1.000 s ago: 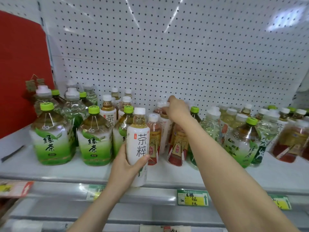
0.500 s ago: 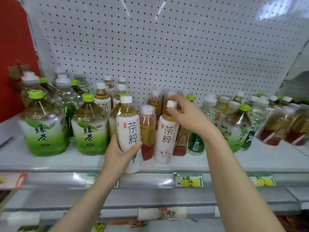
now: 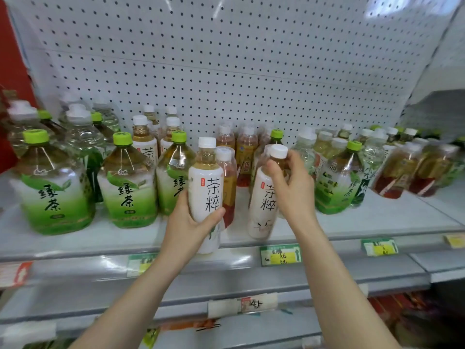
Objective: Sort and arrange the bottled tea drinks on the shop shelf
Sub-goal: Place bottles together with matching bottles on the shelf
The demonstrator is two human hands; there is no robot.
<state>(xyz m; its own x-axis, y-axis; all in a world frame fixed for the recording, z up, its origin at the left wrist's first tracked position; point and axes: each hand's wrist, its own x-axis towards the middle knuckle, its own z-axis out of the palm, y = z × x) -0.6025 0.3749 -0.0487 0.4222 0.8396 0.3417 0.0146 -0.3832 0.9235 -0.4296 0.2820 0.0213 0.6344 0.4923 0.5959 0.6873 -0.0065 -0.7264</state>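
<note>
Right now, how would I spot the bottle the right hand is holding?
On the pegboard-backed shelf, look at the front middle. The tilted bottle with a white sleeve is pinched at its neck by the right hand; its twin, in the left hand, stands upright.

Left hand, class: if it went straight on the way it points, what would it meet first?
Probably the red-labelled bottle just behind the white-labelled bottle that the left hand grips, though depth is unclear.
</note>
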